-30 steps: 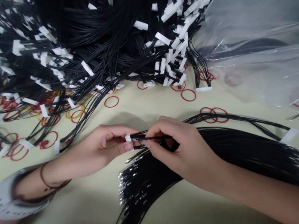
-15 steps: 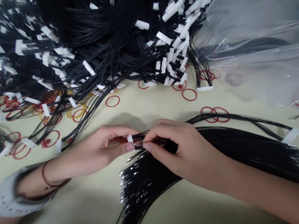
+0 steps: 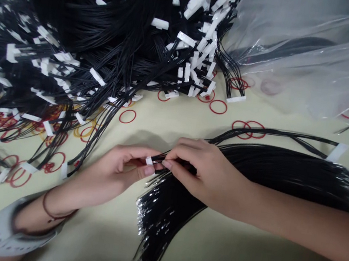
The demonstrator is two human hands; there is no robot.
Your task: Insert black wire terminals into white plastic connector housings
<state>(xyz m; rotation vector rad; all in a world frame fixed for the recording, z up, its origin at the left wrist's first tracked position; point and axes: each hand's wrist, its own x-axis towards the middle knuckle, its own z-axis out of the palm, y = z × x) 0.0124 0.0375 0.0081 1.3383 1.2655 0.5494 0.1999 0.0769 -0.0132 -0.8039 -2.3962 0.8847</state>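
1. Your left hand [image 3: 121,175], just left of the frame's centre, grips a small white connector housing [image 3: 149,160] between thumb and fingers; the thumb covers part of it.
2. Your right hand [image 3: 203,170], at the centre, is closed in a pinch on thin black wire [image 3: 157,159] just right of that housing. You have several black wires running between the housing and your right fingers; whether the pinched end is seated inside the housing, I cannot tell.
3. Below and behind your right hand, a thick bundle of loose black wires [image 3: 179,206] sweeps from the lower centre to the right edge, its shiny metal terminals [image 3: 142,218] fanned out at the lower-centre end.
4. Above that bundle, at the right, lies a black wire harness [image 3: 270,132] ending in a white connector [image 3: 337,153].
5. A big heap of black wire harnesses [image 3: 109,41] fills your upper left, white connectors scattered through it and along its edges.
6. At your upper right is a clear plastic bag [image 3: 320,89]. A dark, curved bundle [image 3: 283,48] shows through its film; whether it lies inside or beneath, I cannot tell.
7. Red rubber bands [image 3: 126,122] lie loose on your pale tabletop [image 3: 93,241], with yellow ones among them at the left.
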